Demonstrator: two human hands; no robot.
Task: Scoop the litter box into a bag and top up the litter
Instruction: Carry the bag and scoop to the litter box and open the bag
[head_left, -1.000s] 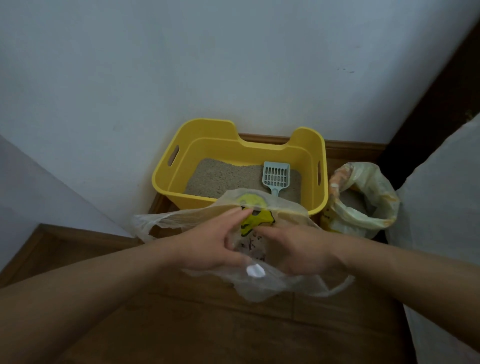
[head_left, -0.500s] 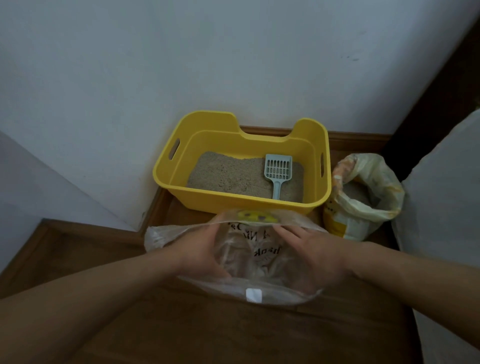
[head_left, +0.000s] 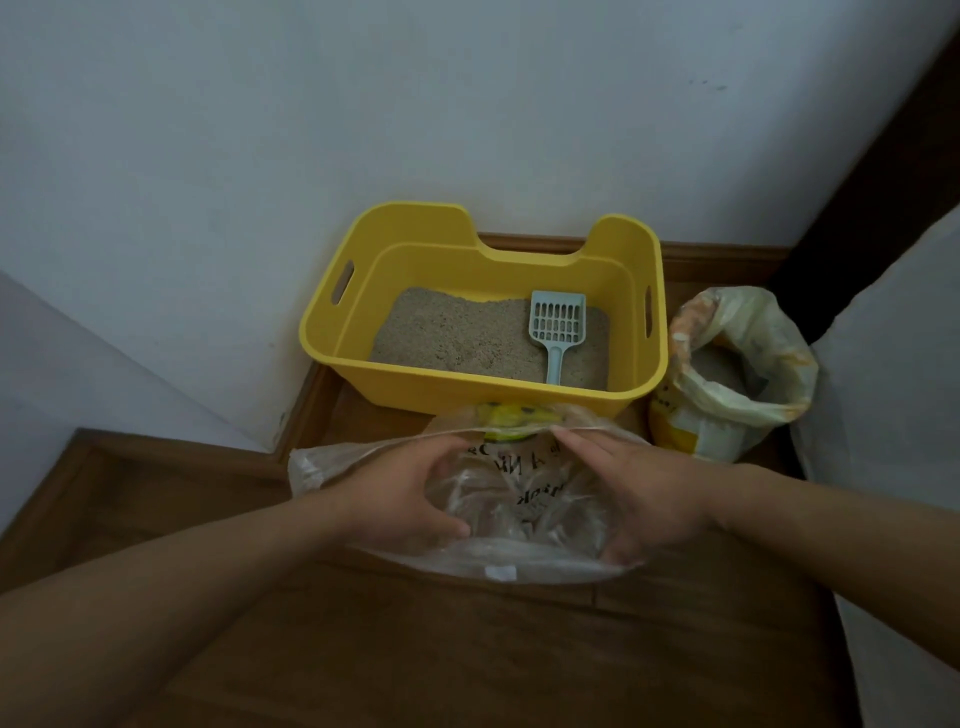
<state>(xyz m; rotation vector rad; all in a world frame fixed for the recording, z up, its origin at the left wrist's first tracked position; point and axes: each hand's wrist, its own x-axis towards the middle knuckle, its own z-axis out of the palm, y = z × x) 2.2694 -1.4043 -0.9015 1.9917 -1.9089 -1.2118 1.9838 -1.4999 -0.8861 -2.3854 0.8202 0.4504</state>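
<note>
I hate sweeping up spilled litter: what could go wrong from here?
The thin plastic bag seems open only because the left hand and right hand hold it; freeing one for the scoop may let it collapse.
The open litter sack stands right beside the litter box; an elbow could tip it.

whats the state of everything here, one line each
plastic bag: mouth held open
left hand: holds the bag's rim
right hand: holds the bag's rim
litter box: uncovered, holds litter
scoop: lying in the litter box, untouched
litter sack: upright, top open
</note>
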